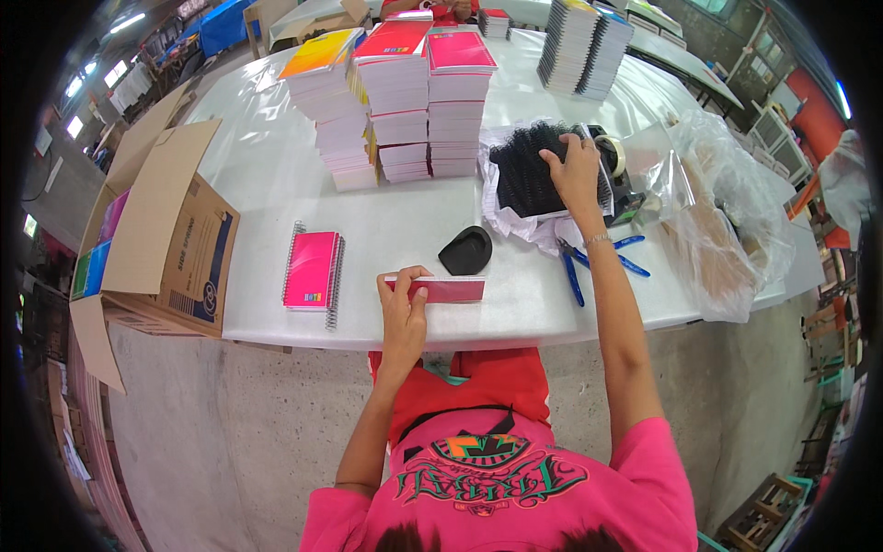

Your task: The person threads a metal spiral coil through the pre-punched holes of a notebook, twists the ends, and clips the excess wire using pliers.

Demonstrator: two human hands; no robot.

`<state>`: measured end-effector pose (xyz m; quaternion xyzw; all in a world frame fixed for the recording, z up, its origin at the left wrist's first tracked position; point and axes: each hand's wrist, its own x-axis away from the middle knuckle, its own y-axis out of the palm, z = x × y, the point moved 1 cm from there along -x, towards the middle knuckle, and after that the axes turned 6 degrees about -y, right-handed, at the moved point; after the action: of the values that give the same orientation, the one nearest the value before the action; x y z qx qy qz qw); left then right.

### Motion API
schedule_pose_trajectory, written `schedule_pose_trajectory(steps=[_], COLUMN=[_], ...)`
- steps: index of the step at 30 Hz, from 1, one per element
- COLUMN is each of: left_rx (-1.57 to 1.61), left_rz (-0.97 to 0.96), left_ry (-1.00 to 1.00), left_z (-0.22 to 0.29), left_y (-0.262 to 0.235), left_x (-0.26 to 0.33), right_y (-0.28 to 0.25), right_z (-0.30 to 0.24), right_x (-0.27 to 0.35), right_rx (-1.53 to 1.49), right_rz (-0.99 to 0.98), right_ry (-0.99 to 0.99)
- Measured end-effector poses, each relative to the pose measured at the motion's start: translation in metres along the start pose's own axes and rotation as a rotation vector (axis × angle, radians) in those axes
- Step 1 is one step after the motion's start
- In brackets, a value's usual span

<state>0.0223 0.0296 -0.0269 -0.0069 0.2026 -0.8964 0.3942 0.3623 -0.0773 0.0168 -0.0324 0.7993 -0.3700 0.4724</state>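
Note:
My left hand (405,308) grips one end of a thin red notebook block (455,291) at the table's front edge, thumb on the near side and fingers over the top. My right hand (575,175) is over a heap of black spiral binding coils (524,170), its fingers apart and touching or just above them. The coils lie on crumpled white paper (497,210). Just behind the notebook block sits a black rounded piece (467,250) with a pointed end. To the left lie pink spiral notebooks (313,270) with metal coils. Blue-handled cutters (602,262) lie beside my right forearm.
Tall stacks of notebook blocks (395,101) stand at the back. Spiral-bound stacks (575,51) are farther right. An open cardboard box (179,244) is at the left edge. Clear plastic bags (727,221) and a tape roll (612,155) lie right. Another person's hand (460,9) shows across the table.

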Motion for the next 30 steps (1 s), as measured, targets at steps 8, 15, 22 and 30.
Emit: schedule_pose_trajectory(steps=[8, 15, 22, 30], left_rx=[0.007, -0.008, -0.029, -0.024], left_rz=[0.017, 0.162, 0.224, 0.234], left_ry=[0.020, 0.063, 0.098, 0.079], left_z=[-0.005, 0.001, 0.003, -0.006], left_y=[-0.008, 0.002, 0.014, 0.014], left_x=[0.005, 0.008, 0.006, 0.004], right_y=[0.010, 0.008, -0.008, -0.100], right_z=[0.026, 0.035, 0.064, -0.066], right_x=[-0.026, -0.034, -0.036, 0.047], right_rx=[-0.182, -0.268, -0.372, -0.674], right_rz=[-0.249, -0.330, -0.316, -0.652], right_ry=[0.175, 0.188, 0.170, 0.021])
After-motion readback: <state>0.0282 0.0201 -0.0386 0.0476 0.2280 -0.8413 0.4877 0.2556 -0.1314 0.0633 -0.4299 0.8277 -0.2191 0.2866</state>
